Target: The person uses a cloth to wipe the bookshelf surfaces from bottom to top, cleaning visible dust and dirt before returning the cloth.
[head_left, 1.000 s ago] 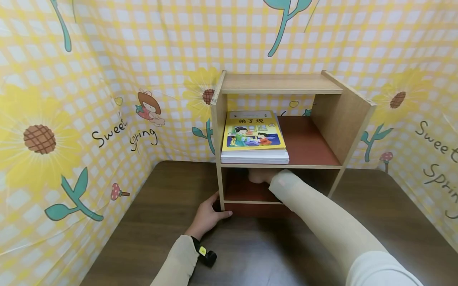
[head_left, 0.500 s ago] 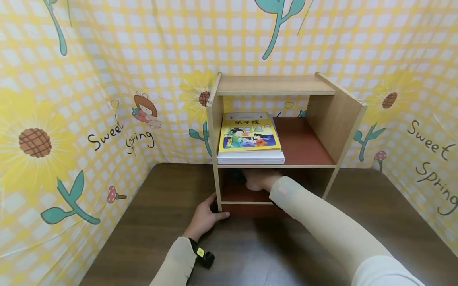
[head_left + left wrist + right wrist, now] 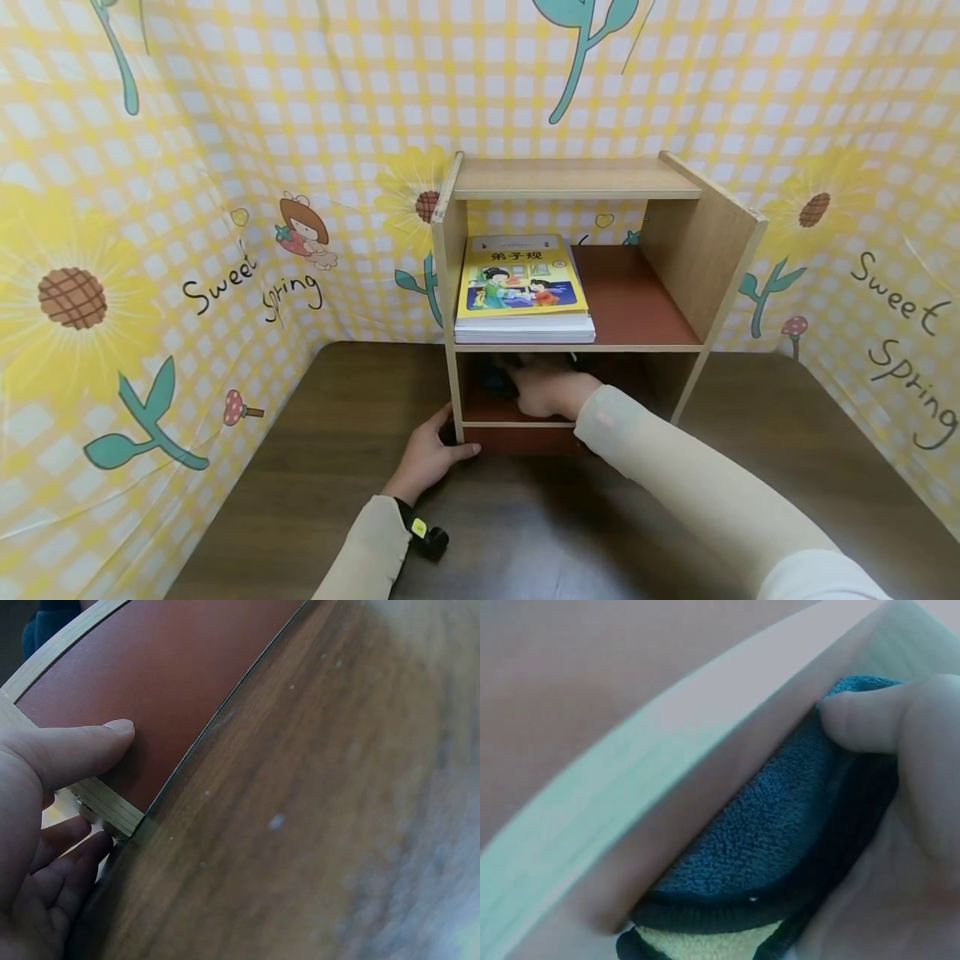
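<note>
Watching remotely, I see the left hand [image 3: 426,460] gripping the shelf unit [image 3: 637,292] at its lower left corner; blue cloth [image 3: 757,817] in the lower compartment [image 3: 486,410], left of and touching the nearer right hand [image 3: 551,390], which pinches it, thumb [image 3: 862,716] on top, other fingers hidden; cloth's long axis unclear to me.

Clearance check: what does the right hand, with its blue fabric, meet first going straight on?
Probably the shelf's left side panel, fabric first: in the head view the right hand points that way, blue fabric ahead. Depth is hard to judge.
</note>
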Demonstrator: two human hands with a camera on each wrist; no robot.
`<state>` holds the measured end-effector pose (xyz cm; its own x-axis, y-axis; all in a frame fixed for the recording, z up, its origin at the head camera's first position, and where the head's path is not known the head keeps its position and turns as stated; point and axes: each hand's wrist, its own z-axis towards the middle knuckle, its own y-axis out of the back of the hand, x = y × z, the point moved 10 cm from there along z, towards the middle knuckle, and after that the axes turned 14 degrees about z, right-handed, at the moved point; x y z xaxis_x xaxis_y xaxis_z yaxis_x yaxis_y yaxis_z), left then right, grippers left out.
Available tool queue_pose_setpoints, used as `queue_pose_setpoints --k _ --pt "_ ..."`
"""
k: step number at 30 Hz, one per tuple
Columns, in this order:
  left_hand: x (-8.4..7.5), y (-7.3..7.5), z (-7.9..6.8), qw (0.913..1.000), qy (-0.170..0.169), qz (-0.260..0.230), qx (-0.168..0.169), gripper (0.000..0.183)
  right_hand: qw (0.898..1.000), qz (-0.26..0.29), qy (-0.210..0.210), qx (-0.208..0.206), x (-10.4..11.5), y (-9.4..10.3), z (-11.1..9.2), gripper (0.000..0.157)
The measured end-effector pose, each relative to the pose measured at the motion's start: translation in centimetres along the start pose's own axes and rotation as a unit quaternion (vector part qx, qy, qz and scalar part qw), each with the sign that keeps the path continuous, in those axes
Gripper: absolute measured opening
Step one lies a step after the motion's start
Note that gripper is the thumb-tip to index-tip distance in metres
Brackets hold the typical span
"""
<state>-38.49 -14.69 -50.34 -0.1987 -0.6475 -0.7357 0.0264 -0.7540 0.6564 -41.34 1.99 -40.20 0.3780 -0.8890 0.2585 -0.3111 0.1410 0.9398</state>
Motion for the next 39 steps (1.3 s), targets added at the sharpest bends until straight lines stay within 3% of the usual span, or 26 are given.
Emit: queue_pose_setpoints --k 7,11,32,39 --pt "0.0 0.2 0.2 1.0000 -0.003 0.000 -0.003 0.083 1.000 0.011 0.000 0.005 0.2 -0.3 -1.1 0.076" --pt "-0.1 0.1 0.2 1.0000 -0.006 -0.003 -0.001 0.082 1.000 -0.011 0.004 0.000 0.5 -0.3 -1.6 0.075" --pt "-0.1 -0.1 0.0 1.0000 -0.002 0.003 0.007 0.085 0.995 -0.077 0.038 -0.059 1.9 -0.5 -4.1 0.068" --pt "-0.2 0.0 0.0 1.0000 -0.005 0.003 0.006 0.084 0.987 -0.114 0.070 -0.093 2.5 -0.5 -5.0 0.066"
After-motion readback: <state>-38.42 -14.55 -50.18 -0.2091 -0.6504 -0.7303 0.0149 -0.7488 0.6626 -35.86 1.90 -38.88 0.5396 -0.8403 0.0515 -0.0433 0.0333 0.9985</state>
